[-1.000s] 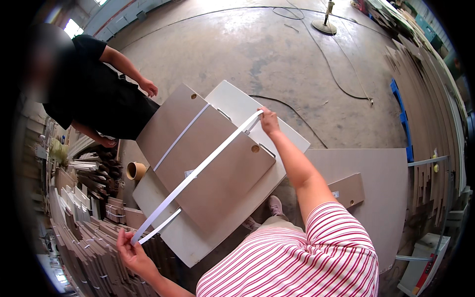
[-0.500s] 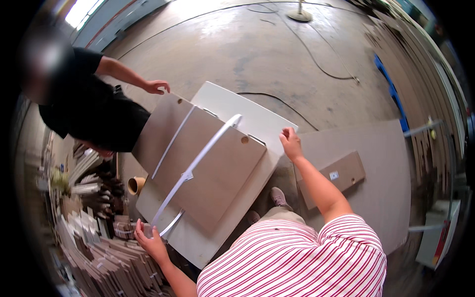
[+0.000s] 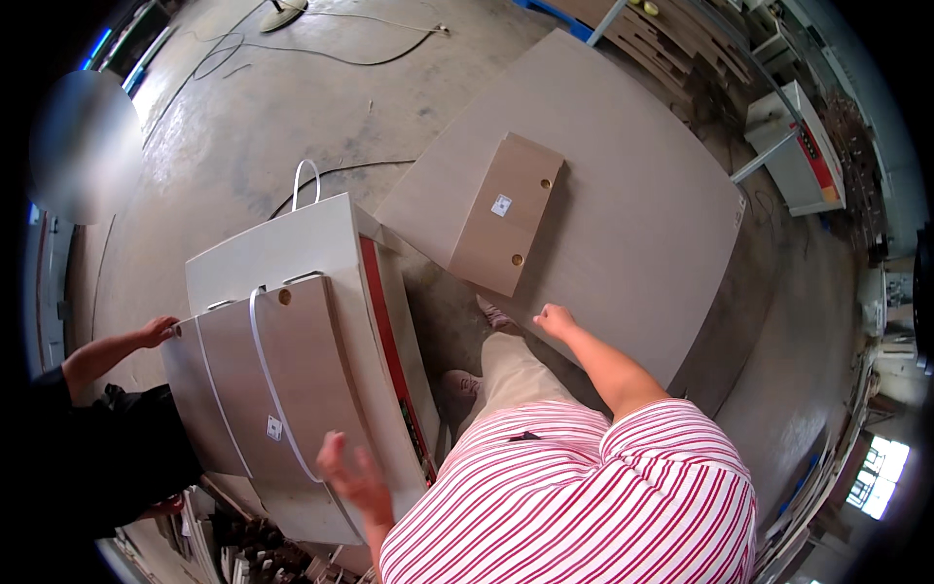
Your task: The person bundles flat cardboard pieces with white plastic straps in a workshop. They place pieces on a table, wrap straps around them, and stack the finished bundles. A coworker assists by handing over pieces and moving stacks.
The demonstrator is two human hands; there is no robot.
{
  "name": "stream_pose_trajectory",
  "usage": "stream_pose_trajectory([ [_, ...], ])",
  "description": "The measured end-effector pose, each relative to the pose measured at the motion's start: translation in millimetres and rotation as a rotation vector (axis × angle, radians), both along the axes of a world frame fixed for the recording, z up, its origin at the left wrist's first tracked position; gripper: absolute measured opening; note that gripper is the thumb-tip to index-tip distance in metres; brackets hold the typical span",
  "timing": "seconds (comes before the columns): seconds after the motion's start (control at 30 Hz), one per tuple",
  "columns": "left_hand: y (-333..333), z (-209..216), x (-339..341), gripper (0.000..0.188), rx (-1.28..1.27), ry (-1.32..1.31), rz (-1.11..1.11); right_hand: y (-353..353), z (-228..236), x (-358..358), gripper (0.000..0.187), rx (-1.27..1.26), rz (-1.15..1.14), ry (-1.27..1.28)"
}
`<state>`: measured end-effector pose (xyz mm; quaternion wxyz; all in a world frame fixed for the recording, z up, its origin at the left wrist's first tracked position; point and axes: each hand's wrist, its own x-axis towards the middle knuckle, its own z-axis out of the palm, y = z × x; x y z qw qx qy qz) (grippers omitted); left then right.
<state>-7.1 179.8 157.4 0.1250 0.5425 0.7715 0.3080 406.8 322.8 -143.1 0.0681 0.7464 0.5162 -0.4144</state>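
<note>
A stack of brown flat panels [image 3: 321,360] lies tilted on a white cabinet [image 3: 282,234] with a red stripe along its side. One white strap [image 3: 223,399] crosses the stack, and a second white strap [image 3: 267,370] runs over it near a small white label. My left hand [image 3: 358,477], slightly blurred, hovers over the stack's near right edge, fingers apart and holding nothing. Away from the cabinet, my right hand [image 3: 555,319] has curled fingers with nothing visible in them. A co-worker's hand [image 3: 156,331] rests on the stack's far left corner.
A smaller brown panel bundle [image 3: 506,209] with two round holes lies on a large grey-brown board [image 3: 642,195] ahead of me. A white strap loop [image 3: 306,175] rises behind the cabinet. A black cable [image 3: 360,167] crosses the floor. Another white cabinet [image 3: 793,146] stands far right.
My view has swung to the right. My left hand has come away from the lower strap end; my right hand has left the cabinet's far corner. The raised strap now lies against the stack.
</note>
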Motion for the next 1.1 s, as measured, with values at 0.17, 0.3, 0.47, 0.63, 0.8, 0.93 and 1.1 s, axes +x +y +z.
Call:
stream_pose_trajectory([
  [0.17,37,-73,62,0.041,-0.479,-0.52,-0.285,24,-56,17,0.03,-0.004,-0.141,0.072],
  [0.3,78,-206,79,0.042,-0.751,-0.726,-0.305,68,-92,4,0.033,-0.021,-0.322,0.271],
  [0.47,189,-360,97,0.059,-0.737,-0.423,-0.437,114,-141,-5,0.062,0.001,-0.298,0.079],
  [0.63,304,-449,129,0.072,-0.601,-0.225,-0.347,155,-151,-3,0.037,-0.053,-0.506,0.114],
  [0.8,335,-447,174,0.058,-0.792,-0.237,-0.303,142,-169,5,0.03,-0.1,-0.868,0.412],
  [0.93,302,-462,171,0.043,-0.722,-0.331,-0.255,127,-152,16,0.046,-0.003,-0.873,0.461],
  [1.1,280,-405,190,0.049,-0.844,-0.656,-0.143,140,-79,65,0.071,-0.39,-0.892,0.657],
])
